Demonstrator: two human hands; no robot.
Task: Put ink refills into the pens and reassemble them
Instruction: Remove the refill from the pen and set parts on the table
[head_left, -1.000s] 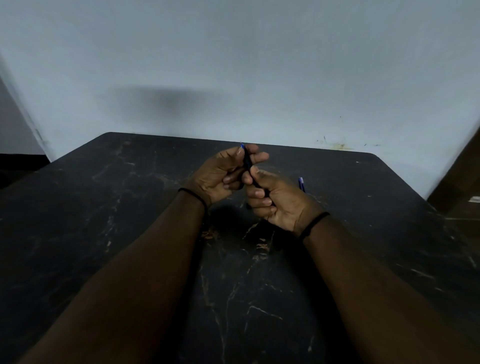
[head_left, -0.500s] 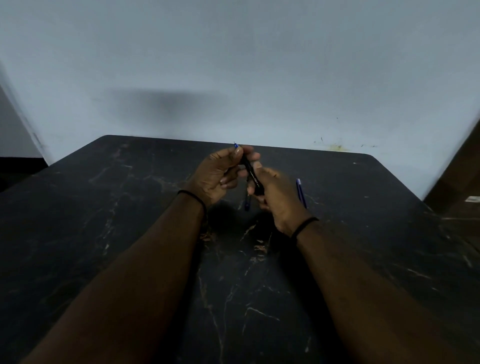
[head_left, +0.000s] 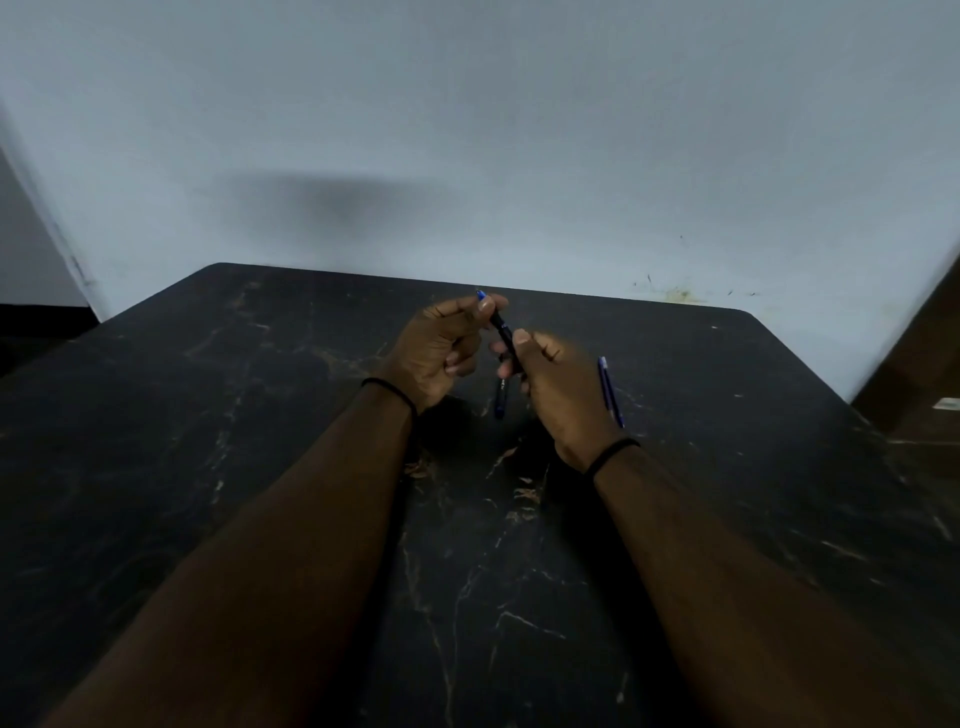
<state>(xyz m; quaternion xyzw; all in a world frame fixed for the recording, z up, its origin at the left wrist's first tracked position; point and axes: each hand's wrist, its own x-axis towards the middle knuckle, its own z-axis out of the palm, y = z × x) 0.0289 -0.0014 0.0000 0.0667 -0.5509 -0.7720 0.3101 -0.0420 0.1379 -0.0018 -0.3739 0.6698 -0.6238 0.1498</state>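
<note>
I hold a black pen (head_left: 503, 330) with a blue tip between both hands above the dark table. My left hand (head_left: 439, 349) pinches its upper end near the blue tip with thumb and forefinger. My right hand (head_left: 556, 387) grips its lower part with curled fingers. A dark blue pen part (head_left: 500, 399) lies on the table under my hands. A blue pen (head_left: 611, 392) lies on the table just right of my right hand.
The dark marble-patterned table (head_left: 260, 415) stands against a pale wall (head_left: 467, 130). Its far edge runs just behind my hands. A brown piece of furniture (head_left: 924, 374) stands past the table's right edge.
My hands have drawn slightly apart along the pen, showing more of its barrel. The dark blue part beneath them has come into view on the table.
</note>
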